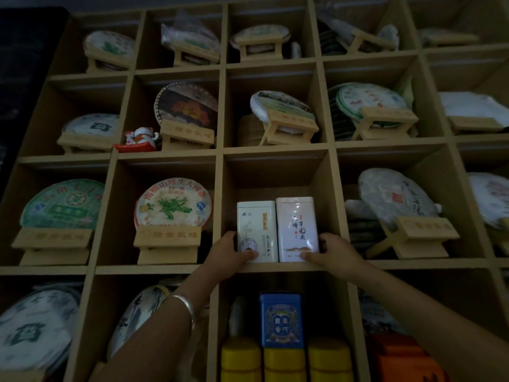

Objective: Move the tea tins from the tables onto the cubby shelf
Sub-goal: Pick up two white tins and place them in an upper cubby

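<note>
Two white tea tins stand upright side by side in a middle cubby of the wooden cubby shelf (278,267). My left hand (227,252) grips the left tin (257,230), thumb across its lower front and fingers round its left side. My right hand (334,253) grips the right tin (297,227) the same way from the right. Both tins rest on the cubby floor and touch each other.
The cubby below holds a blue tin (281,321) on top of three yellow tins (285,359), with orange tins (399,357) to the right. Surrounding cubbies hold round tea cakes on wooden stands (172,238). A lucky-cat figurine (139,139) sits at a shelf edge.
</note>
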Available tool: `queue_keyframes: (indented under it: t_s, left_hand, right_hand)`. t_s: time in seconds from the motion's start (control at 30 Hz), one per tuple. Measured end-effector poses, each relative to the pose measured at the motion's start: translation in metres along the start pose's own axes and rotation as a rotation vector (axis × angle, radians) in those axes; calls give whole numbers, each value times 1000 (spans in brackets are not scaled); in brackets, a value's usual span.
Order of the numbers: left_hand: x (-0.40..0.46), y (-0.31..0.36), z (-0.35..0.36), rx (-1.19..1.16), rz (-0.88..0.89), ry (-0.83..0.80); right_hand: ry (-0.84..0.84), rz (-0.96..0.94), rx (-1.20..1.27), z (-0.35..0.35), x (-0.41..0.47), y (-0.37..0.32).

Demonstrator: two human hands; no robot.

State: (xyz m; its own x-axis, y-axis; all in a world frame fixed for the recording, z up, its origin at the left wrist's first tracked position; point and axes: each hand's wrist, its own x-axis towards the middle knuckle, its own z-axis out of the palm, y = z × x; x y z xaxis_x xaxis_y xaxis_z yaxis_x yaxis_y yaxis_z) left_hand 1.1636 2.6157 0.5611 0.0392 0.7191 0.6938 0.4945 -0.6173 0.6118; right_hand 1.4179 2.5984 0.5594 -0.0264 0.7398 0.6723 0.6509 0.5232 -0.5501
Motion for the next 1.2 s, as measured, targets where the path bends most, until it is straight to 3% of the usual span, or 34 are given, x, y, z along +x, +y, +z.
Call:
queue_keyframes:
  t_s: [0.67,0.9,1.0,1.1,1.2]
  left_hand:
    - [-6,9,0,39,12,-21]
    - [-16,29,-8,104,6,208]
    - [-22,45,-12,124,113,307]
    - [-37,67,4,98,183,182]
    - [-56,94,40,205,335,-48]
  right_hand:
    - [47,18,-54,2,-10,-13]
    - [211,-55,-248,-10,-24,-22]
    - [206,-72,-304,-26,-41,-24]
    - [139,-66,-352,-49,-71,-25]
    - [45,-63,-462,-82,-115,-30]
